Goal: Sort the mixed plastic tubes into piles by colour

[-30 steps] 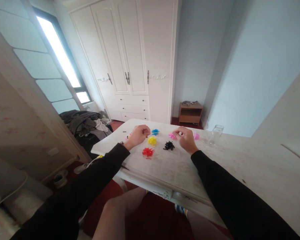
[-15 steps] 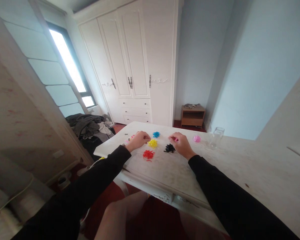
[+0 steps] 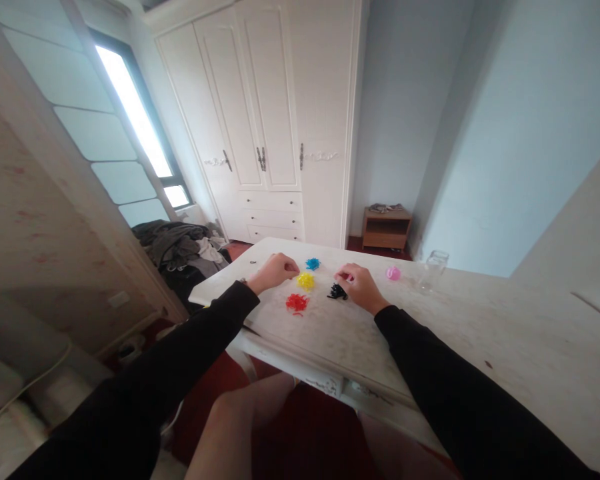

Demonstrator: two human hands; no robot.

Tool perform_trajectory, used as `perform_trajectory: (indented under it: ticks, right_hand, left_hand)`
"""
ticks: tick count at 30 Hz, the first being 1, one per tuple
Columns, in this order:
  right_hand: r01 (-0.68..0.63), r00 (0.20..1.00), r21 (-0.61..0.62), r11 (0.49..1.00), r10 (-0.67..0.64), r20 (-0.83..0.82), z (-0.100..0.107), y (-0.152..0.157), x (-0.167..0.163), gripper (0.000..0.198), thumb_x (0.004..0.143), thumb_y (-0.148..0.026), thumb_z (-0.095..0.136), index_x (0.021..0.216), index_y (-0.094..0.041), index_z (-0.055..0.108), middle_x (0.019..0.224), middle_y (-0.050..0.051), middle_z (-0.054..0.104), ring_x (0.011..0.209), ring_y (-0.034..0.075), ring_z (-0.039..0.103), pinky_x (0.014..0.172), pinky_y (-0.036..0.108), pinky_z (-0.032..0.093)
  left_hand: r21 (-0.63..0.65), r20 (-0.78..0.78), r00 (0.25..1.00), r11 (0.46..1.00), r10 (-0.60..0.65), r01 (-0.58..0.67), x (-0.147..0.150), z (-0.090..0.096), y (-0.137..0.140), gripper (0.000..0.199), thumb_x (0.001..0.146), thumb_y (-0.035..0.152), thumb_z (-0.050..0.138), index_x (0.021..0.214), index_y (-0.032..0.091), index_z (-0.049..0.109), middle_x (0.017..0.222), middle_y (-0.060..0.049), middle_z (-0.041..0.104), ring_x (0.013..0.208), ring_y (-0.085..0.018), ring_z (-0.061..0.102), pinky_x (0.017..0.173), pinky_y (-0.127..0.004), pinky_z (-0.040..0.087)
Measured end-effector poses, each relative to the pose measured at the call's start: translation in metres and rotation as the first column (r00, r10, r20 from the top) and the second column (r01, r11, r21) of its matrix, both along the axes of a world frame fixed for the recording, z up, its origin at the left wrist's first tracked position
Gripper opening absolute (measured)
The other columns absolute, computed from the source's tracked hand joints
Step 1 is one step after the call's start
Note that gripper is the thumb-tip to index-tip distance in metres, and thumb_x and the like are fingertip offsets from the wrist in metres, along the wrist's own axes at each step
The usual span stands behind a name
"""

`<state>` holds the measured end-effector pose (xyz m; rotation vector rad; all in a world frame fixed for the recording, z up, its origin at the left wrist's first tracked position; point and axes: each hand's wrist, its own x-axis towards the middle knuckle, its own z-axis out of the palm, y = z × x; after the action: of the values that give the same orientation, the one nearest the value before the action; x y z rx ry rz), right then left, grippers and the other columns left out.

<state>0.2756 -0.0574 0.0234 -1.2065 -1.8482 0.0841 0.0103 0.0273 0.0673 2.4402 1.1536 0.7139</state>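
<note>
Head view, with the yellow pile (image 3: 306,281) of small pieces as the landmark: the white wardrobe (image 3: 325,100) stands well beyond it, and the pale table (image 3: 330,347) carries it and spreads far to its right. Past the table, a heap of dark clothes (image 3: 175,247) lies far to the pile's left, and a low wooden cabinet (image 3: 386,230) stands beyond it to the right. Both hands are close by. The left hand (image 3: 276,272) is nearer, its fingertips at the pile's left edge, touching or just beside; the right hand (image 3: 357,287) is off to the pile's right with a gap between. Each has its fingers curled toward the thumb; whether the tips meet or pinch a piece is too small to tell. The glass jar (image 3: 434,272) is upright, well to the pile's right, out of the way. The red pile (image 3: 297,303) sits on the person's side of the yellow; the black pile (image 3: 337,292) is to its right, partly hidden by the right hand; the blue pile (image 3: 313,264) is just beyond. These loose mounds show no clear long axis. A pink round thing (image 3: 393,273) rests farther right, short of the jar. Smallest, a dark bit (image 3: 253,262) lies left of the yellow pile, past the left hand.
</note>
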Motion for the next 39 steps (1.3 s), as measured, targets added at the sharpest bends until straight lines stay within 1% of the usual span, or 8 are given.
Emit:
perform_trajectory:
  ticks: [11,15,20,24,28,34,37,39]
  right_hand:
    - [-0.006,1.0,-0.056,0.998,0.008,0.024,-0.002,0.0,0.001,0.014,0.085,-0.014,0.063,0.075,-0.018,0.071,0.077,0.004,0.068,0.073,0.017,0.059,0.069,0.028,0.042]
    - [-0.001,1.0,-0.045,0.999,0.002,0.024,-0.002,0.0,0.002,0.013,0.085,-0.015,0.063,0.076,-0.018,0.071,0.076,0.004,0.068,0.074,0.017,0.06,0.069,0.028,0.043]
    - [-0.033,0.999,-0.001,0.999,0.033,-0.005,0.003,-0.004,-0.004,0.012,0.086,-0.016,0.065,0.077,-0.019,0.072,0.078,0.004,0.069,0.078,0.018,0.061,0.072,0.029,0.045]
    - [-0.127,0.992,0.05,0.991,0.127,-0.002,0.008,-0.011,-0.011,0.01,0.088,-0.019,0.066,0.088,-0.02,0.075,0.081,0.004,0.07,0.081,0.019,0.062,0.077,0.032,0.049]
    - [-0.196,0.981,0.065,0.979,0.195,0.016,0.008,-0.013,-0.017,0.016,0.09,-0.02,0.067,0.101,-0.023,0.078,0.09,0.005,0.073,0.085,0.019,0.064,0.083,0.035,0.051]
    - [-0.291,0.957,0.098,0.952,0.288,0.044,0.008,-0.012,-0.016,0.013,0.091,-0.02,0.066,0.091,-0.022,0.079,0.088,0.006,0.074,0.085,0.019,0.066,0.081,0.033,0.051]
    - [-0.271,0.963,0.099,0.958,0.269,0.026,0.012,-0.014,-0.015,0.012,0.089,-0.018,0.067,0.086,-0.021,0.078,0.084,0.005,0.072,0.081,0.018,0.065,0.078,0.031,0.05]
    - [-0.231,0.973,0.085,0.969,0.232,-0.004,0.013,-0.016,-0.014,0.011,0.089,-0.018,0.067,0.085,-0.021,0.077,0.082,0.004,0.07,0.078,0.017,0.064,0.075,0.03,0.049]
  left_hand:
    - [-0.091,-0.008,0.994,0.99,-0.111,0.11,0.012,-0.008,0.008,0.017,0.084,0.019,0.067,0.086,0.012,0.082,0.07,-0.006,0.076,0.064,-0.015,0.069,0.064,-0.023,0.05]
    - [-0.088,0.061,0.995,0.993,-0.079,0.084,0.011,-0.005,0.007,0.021,0.078,0.016,0.073,0.096,0.012,0.081,0.071,-0.005,0.076,0.067,-0.016,0.071,0.067,-0.024,0.053]
    - [-0.182,0.239,0.958,0.962,-0.159,0.205,0.016,-0.001,-0.006,0.035,0.072,0.013,0.077,0.108,0.011,0.074,0.082,-0.007,0.079,0.076,-0.018,0.075,0.073,-0.026,0.057]
    - [-0.21,0.277,0.935,0.936,-0.22,0.282,0.027,0.003,-0.023,0.041,0.072,0.012,0.079,0.112,0.012,0.071,0.081,-0.007,0.079,0.075,-0.017,0.075,0.07,-0.025,0.057]
    - [-0.227,0.285,0.914,0.906,-0.29,0.358,0.04,0.006,-0.037,0.043,0.072,0.015,0.081,0.113,0.013,0.07,0.081,-0.006,0.078,0.075,-0.018,0.075,0.068,-0.025,0.057]
    - [-0.275,0.278,0.908,0.879,-0.314,0.389,0.049,0.012,-0.046,0.046,0.071,0.017,0.084,0.115,0.013,0.07,0.079,-0.005,0.078,0.075,-0.019,0.075,0.069,-0.025,0.057]
    - [-0.291,0.276,0.908,0.873,-0.315,0.391,0.047,0.012,-0.044,0.043,0.071,0.017,0.082,0.112,0.013,0.07,0.081,-0.007,0.079,0.077,-0.02,0.076,0.07,-0.026,0.058]
    - [-0.275,0.257,0.915,0.884,-0.312,0.378,0.044,0.012,-0.041,0.035,0.071,0.017,0.081,0.104,0.013,0.073,0.08,-0.007,0.079,0.076,-0.02,0.076,0.069,-0.026,0.057]
